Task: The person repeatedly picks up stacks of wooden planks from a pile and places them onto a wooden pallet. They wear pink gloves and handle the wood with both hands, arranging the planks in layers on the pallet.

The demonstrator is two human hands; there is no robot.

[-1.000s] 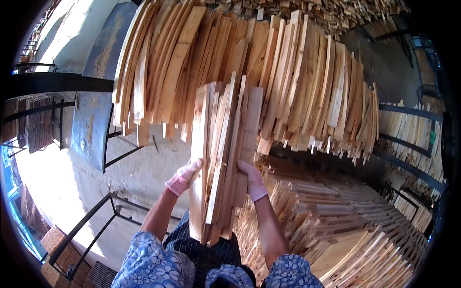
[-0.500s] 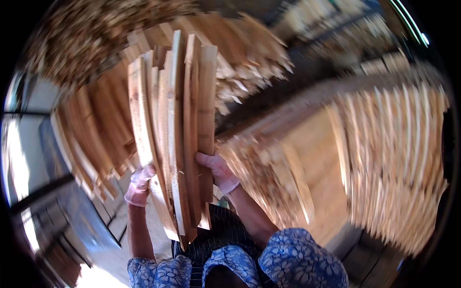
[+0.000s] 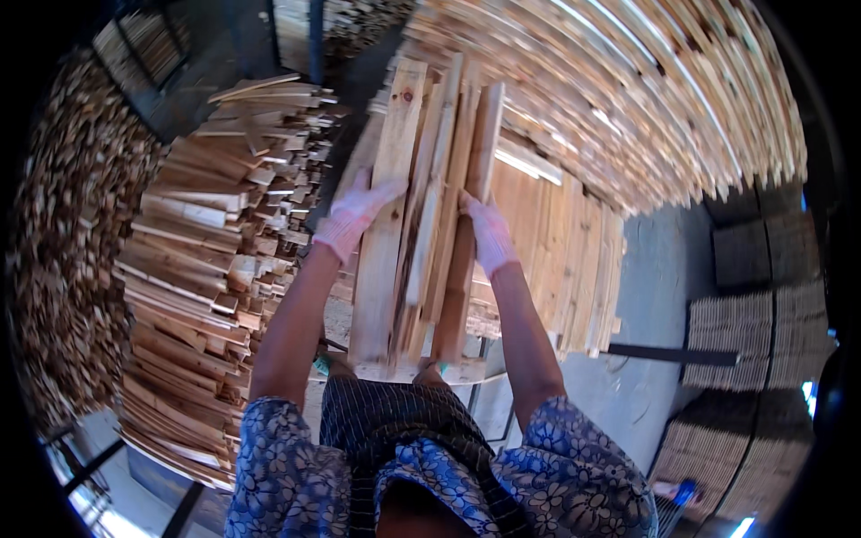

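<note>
A bundle of several long, narrow wooden boards stands lengthwise in front of me, pressed between my two hands. My left hand, in a pale pink glove, grips the left side, with its fingers over the face of the wide, knotted outer board. On the opposite side my right hand, gloved alike, clasps the outermost board by its edge. The boards are loosely lined up, with uneven ends. Behind and right of the bundle lies a layer of flat boards, partly hidden by my right arm.
A long pile of loose boards runs along my left, beside a heap of wood offcuts. A tall stack of boards rises at the far right. Bound stacks of slats stand on the grey floor at right.
My view and body have turned rightward, so the loose board pile now sits on my left and the flat board layer ahead. Both hands still hold the bundle.
</note>
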